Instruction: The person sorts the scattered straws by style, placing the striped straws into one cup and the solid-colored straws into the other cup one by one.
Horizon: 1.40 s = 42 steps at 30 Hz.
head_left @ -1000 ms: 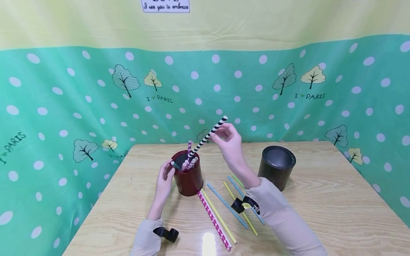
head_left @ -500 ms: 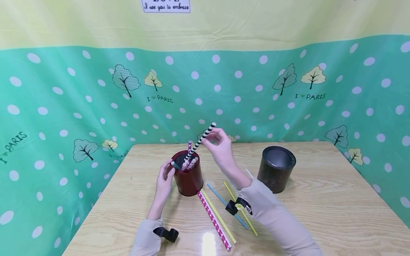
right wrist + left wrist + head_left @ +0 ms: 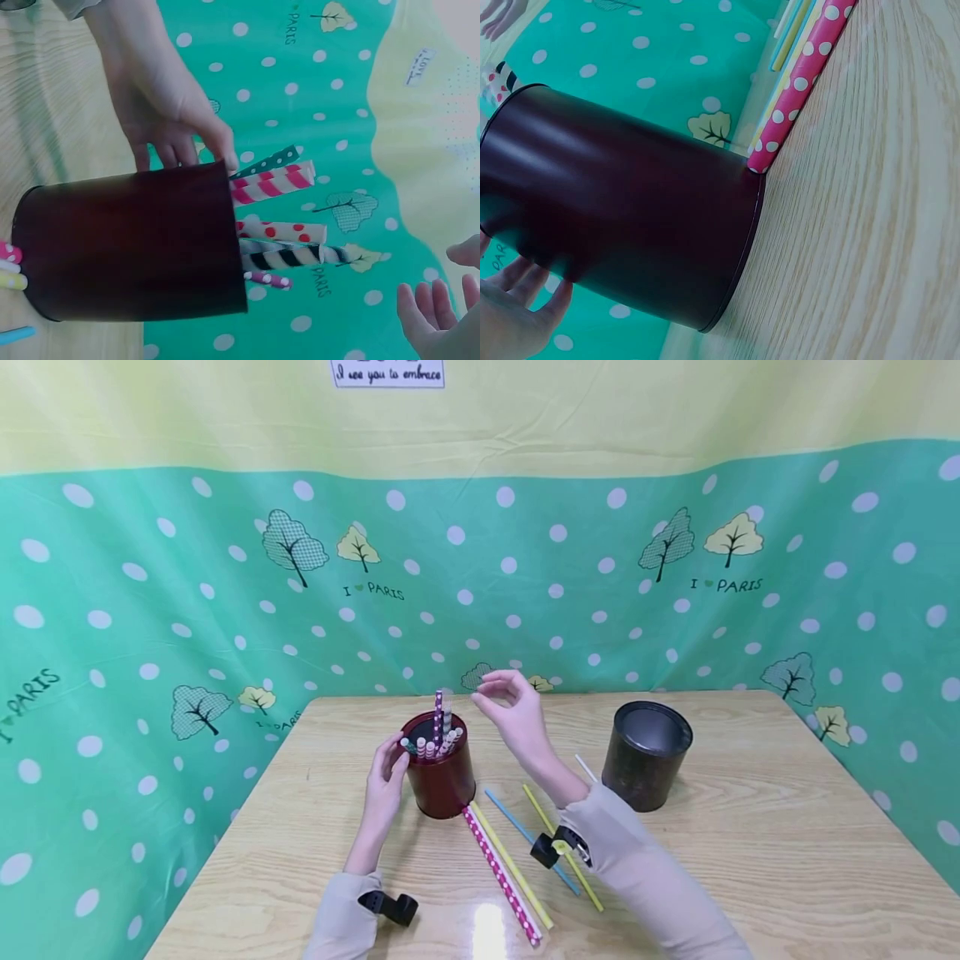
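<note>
A dark red can [image 3: 442, 789] stands upright on the table with several patterned paper straws [image 3: 274, 187] leaning in it. My left hand [image 3: 384, 789] holds the can's left side, thumb and fingers curved around it near the rim; the left wrist view shows the fingertips against its wall. Above and right of the can hovers my right hand [image 3: 513, 710], fingers loosely bent and holding nothing. A black-and-white striped straw [image 3: 285, 259] sits in the can among the others, its end sticking out past the rim. The can's inside is mostly hidden.
A black can [image 3: 648, 760] stands to the right. In front of the red can lie a pink polka-dot straw [image 3: 504, 877] and a yellow straw [image 3: 513, 866]. Thin blue [image 3: 510, 814] and yellow [image 3: 538, 806] sticks lie further right, partly under my right forearm.
My right hand has moved left toward the red can and let go of the black-and-white striped straw, which has dropped into it. The left hand has stayed on the can.
</note>
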Motion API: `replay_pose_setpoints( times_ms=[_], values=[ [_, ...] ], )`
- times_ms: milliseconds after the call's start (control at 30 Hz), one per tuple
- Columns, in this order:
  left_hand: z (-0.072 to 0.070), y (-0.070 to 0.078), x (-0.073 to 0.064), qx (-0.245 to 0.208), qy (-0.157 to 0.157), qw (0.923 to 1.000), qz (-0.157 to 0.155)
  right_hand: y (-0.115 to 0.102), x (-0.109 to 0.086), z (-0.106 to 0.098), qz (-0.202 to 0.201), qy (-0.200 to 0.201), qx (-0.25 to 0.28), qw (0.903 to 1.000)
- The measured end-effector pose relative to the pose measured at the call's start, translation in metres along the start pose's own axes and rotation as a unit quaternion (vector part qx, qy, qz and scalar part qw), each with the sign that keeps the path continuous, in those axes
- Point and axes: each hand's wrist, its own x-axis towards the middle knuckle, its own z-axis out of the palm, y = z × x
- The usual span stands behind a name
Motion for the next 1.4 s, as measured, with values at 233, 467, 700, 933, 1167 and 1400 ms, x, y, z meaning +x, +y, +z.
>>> replay_pose_setpoints(
  times_ms=[233, 467, 700, 933, 1167, 1400],
  values=[
    [0.001, 0.001, 0.0, 0.006, 0.005, 1.0, -0.004, 0.014, -0.008, -0.013, 0.03, -0.007, -0.032, 0.999],
    [0.001, 0.003, 0.001, 0.013, 0.009, 0.9999, -0.005, 0.039, -0.021, -0.023, 0.051, -0.044, -0.088, 0.9939],
    [0.001, 0.002, 0.002, 0.012, 0.009, 0.9999, -0.005, 0.066, -0.036, -0.029, 0.097, -0.13, -0.17, 0.972],
    [0.0, 0.0, 0.002, 0.003, 0.004, 1.0, -0.007, 0.09, -0.047, -0.034, 0.093, -0.225, -0.202, 0.9486],
    [0.0, 0.001, 0.002, 0.003, 0.004, 1.0, -0.007, 0.101, -0.055, -0.036, 0.078, -0.293, -0.233, 0.9241],
    [0.0, 0.002, 0.001, -0.002, 0.003, 0.9999, -0.01, 0.109, -0.061, -0.039, 0.067, -0.327, -0.246, 0.9102]
  ],
)
